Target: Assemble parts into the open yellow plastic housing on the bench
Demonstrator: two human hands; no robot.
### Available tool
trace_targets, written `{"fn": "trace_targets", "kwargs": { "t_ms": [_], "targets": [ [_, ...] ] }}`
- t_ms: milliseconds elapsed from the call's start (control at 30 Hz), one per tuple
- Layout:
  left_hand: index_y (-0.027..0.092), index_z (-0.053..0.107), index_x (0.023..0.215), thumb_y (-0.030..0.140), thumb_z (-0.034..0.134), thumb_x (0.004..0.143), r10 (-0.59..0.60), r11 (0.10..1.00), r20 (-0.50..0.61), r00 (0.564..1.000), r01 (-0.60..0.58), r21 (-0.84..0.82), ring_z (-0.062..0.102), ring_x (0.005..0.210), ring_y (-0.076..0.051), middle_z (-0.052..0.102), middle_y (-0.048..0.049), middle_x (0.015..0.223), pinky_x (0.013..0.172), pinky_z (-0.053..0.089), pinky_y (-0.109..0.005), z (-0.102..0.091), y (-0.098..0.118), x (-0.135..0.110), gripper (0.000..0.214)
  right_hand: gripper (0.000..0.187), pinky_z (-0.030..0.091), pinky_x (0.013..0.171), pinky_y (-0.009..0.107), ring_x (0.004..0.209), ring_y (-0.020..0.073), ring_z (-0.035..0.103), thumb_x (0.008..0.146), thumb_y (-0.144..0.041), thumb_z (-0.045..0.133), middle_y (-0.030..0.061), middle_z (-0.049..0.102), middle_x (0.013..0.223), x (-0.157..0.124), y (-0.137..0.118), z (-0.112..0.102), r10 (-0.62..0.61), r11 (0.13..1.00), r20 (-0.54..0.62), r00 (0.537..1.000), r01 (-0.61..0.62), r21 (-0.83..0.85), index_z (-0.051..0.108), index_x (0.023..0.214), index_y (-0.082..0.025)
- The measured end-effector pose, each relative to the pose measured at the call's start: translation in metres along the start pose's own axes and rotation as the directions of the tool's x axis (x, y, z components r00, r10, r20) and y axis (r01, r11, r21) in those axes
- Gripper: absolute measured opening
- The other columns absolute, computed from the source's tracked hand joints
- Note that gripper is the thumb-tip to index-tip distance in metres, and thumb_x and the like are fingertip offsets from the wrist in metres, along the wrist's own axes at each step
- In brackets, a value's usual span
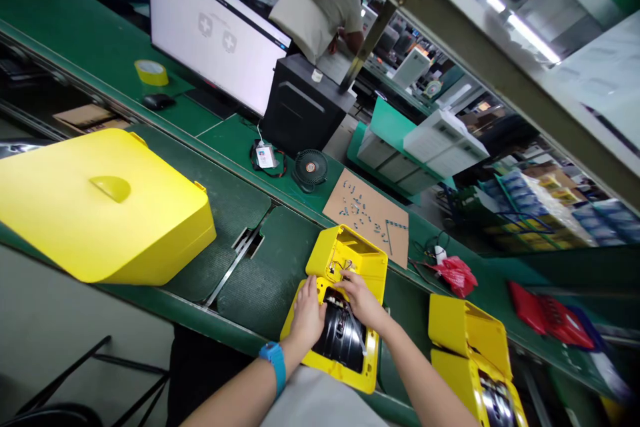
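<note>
Wires (pixel 336 268) inside opened yellow housing (pixel 320 250) on green bench (pixel 275 267). Left hand (pixel 307 317) laid along housing's edge, fingers outstretched; right hand (pixel 363 300) apart, bent near wires, grip unclear. Risks: hard tug could loosen connection; closing halves could pinch slack strands.

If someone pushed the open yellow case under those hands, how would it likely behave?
The yellow case looks stiff, judging by its crisp edges. With flat sides, it would probably slide on the green work surface, not roll. The shiny black part inside may be slippery to grip.
</note>
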State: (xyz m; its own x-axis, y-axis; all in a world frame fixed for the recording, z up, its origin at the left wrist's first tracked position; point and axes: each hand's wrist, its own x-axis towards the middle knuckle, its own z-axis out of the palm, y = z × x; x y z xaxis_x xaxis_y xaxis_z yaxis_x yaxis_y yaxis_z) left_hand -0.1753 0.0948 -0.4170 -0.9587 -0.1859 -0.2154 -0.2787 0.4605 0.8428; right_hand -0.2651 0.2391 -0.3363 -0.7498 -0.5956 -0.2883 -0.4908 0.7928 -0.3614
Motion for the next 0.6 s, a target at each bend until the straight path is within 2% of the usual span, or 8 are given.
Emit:
{"fn": "trace_targets", "kwargs": {
  "t_ms": [67, 133, 200, 267, 333, 400, 500, 600],
  "targets": [
    [0.007, 0.024, 0.142, 0.016, 0.042, 0.084, 0.017, 1.000, -0.004, 1.000, -0.017, 0.010, 0.031, 0.136, -0.027, 0.033, -0.0170, 0.147, 0.113, 0.031, -0.041, -0.005, 0.001, -0.003, 0.061, 0.037, 0.038, 0.106, 0.041, 0.123, 0.0209, 0.045, 0.090, -0.016, 0.032, 0.0110, 0.049, 0.128, -0.019, 0.015, 0.001, 0.098, 0.990, -0.124, 0.987, -0.085, 0.108, 0.061, 0.113, -0.023],
    [0.011, 0.024, 0.143, 0.018, 0.039, 0.088, 0.072, 0.997, -0.024, 0.997, -0.071, 0.042, 0.025, 0.139, -0.027, 0.025, -0.0156, 0.151, 0.115, 0.027, -0.044, -0.012, 0.007, -0.009, 0.058, 0.035, 0.039, 0.106, 0.042, 0.120, 0.0212, 0.047, 0.089, -0.018, 0.035, 0.0106, 0.050, 0.123, -0.040, 0.028, 0.004, 0.153, 0.974, -0.158, 0.975, -0.122, 0.191, 0.059, 0.114, -0.023],
    [0.021, 0.028, 0.143, 0.019, 0.033, 0.091, 0.209, 0.974, -0.007, 0.978, -0.207, 0.093, 0.022, 0.140, -0.027, 0.022, -0.0105, 0.153, 0.115, 0.027, -0.048, -0.019, 0.018, -0.014, 0.052, 0.032, 0.039, 0.106, 0.042, 0.118, 0.0220, 0.049, 0.087, -0.020, 0.040, 0.0106, 0.052, 0.119, -0.058, 0.039, 0.010, 0.183, 0.957, -0.162, 0.970, -0.138, 0.254, 0.059, 0.113, -0.023],
    [0.031, 0.037, 0.138, 0.017, 0.032, 0.091, 0.378, 0.912, 0.096, 0.921, -0.388, 0.134, 0.027, 0.137, -0.026, 0.030, -0.0049, 0.150, 0.113, 0.031, -0.050, -0.024, 0.032, -0.016, 0.049, 0.029, 0.041, 0.105, 0.043, 0.115, 0.0231, 0.051, 0.087, -0.022, 0.043, 0.0111, 0.054, 0.115, -0.071, 0.050, 0.016, 0.231, 0.934, -0.196, 0.953, -0.161, 0.319, 0.060, 0.110, -0.023],
    [0.036, 0.046, 0.131, 0.015, 0.035, 0.090, 0.478, 0.845, 0.227, 0.848, -0.515, 0.143, 0.035, 0.132, -0.026, 0.040, -0.0019, 0.145, 0.108, 0.038, -0.050, -0.024, 0.043, -0.013, 0.047, 0.026, 0.044, 0.101, 0.044, 0.109, 0.0243, 0.054, 0.086, -0.026, 0.044, 0.0115, 0.057, 0.109, -0.076, 0.062, 0.017, 0.302, 0.898, -0.256, 0.918, -0.184, 0.400, 0.061, 0.106, -0.022],
    [0.037, 0.054, 0.121, 0.015, 0.041, 0.089, 0.527, 0.800, 0.292, 0.798, -0.582, 0.148, 0.042, 0.127, -0.025, 0.049, 0.0000, 0.139, 0.103, 0.045, -0.048, -0.020, 0.048, -0.007, 0.042, 0.025, 0.050, 0.093, 0.043, 0.104, 0.0247, 0.058, 0.085, -0.030, 0.046, 0.0113, 0.059, 0.106, -0.077, 0.078, 0.012, 0.367, 0.854, -0.308, 0.878, -0.187, 0.486, 0.062, 0.103, -0.022],
    [0.037, 0.062, 0.108, 0.015, 0.050, 0.085, 0.602, 0.736, 0.263, 0.754, -0.652, 0.184, 0.051, 0.118, -0.023, 0.059, 0.0021, 0.129, 0.096, 0.052, -0.041, -0.007, 0.048, 0.005, 0.034, 0.025, 0.053, 0.083, 0.039, 0.101, 0.0247, 0.060, 0.083, -0.034, 0.048, 0.0110, 0.061, 0.106, -0.073, 0.115, -0.004, 0.453, 0.796, -0.376, 0.808, -0.176, 0.579, 0.063, 0.099, -0.021],
    [0.036, 0.066, 0.098, 0.007, 0.055, 0.078, 0.669, 0.670, 0.193, 0.717, -0.695, 0.258, 0.061, 0.104, -0.020, 0.067, 0.0031, 0.117, 0.086, 0.056, -0.033, 0.006, 0.046, 0.011, 0.037, 0.027, 0.051, 0.087, 0.041, 0.098, 0.0257, 0.062, 0.080, -0.040, 0.052, 0.0107, 0.067, 0.099, -0.065, 0.163, -0.021, 0.546, 0.754, -0.427, 0.721, -0.200, 0.626, 0.065, 0.093, -0.020]
  ]
}}
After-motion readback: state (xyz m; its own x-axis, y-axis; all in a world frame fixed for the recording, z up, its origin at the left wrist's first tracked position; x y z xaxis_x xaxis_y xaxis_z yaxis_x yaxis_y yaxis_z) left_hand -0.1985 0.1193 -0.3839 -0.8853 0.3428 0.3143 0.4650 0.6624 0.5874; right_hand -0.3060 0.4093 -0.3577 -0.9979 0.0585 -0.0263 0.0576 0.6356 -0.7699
